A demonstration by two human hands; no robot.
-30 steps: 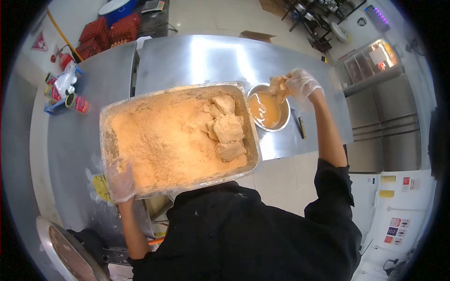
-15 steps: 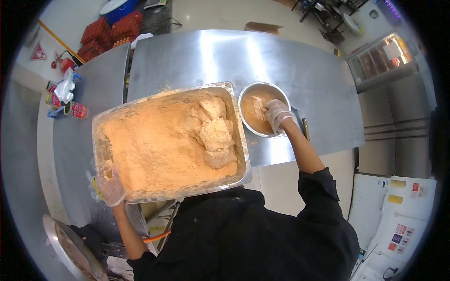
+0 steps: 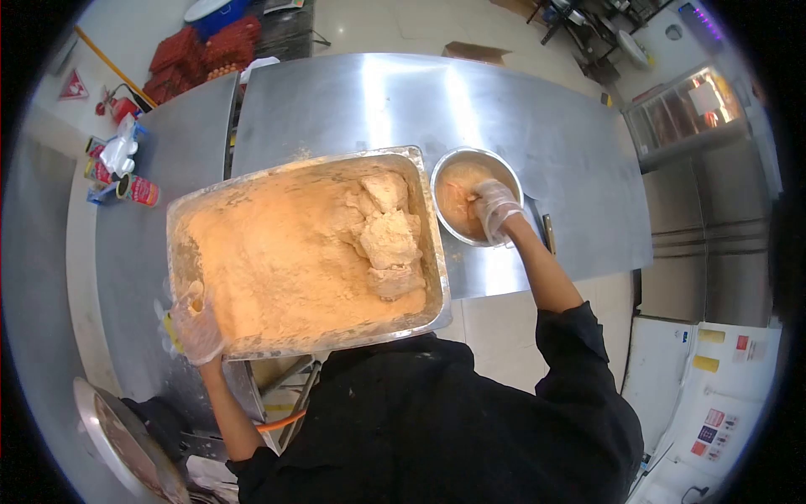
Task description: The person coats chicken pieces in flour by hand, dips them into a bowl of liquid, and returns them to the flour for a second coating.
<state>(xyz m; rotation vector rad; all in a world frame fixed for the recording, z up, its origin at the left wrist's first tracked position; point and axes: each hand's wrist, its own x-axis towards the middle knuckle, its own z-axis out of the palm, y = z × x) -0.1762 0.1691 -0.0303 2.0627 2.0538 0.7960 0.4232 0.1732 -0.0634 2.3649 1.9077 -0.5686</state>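
Observation:
A large metal tray holds a bed of orange-tinted flour. Several flour-coated pieces of meat are heaped at its right end. My left hand, in a clear plastic glove, is closed around the tray's lower left rim, its fingertips caked with flour. Just right of the tray stands a round metal bowl of cloudy brownish liquid. My gloved right hand reaches into it, fingers curled at a pinkish piece of meat. The liquid partly hides the fingertips and the piece.
A knife lies on the steel table, right of the bowl. Cans and a white plastic bag stand on the left-hand counter. Red egg trays are stacked at the back left. A large round pan is at lower left.
In the bowl, the pale piece by my right fingers has shifted and sunk lower, and a pinkish part now shows. My left hand stays at the tray rim.

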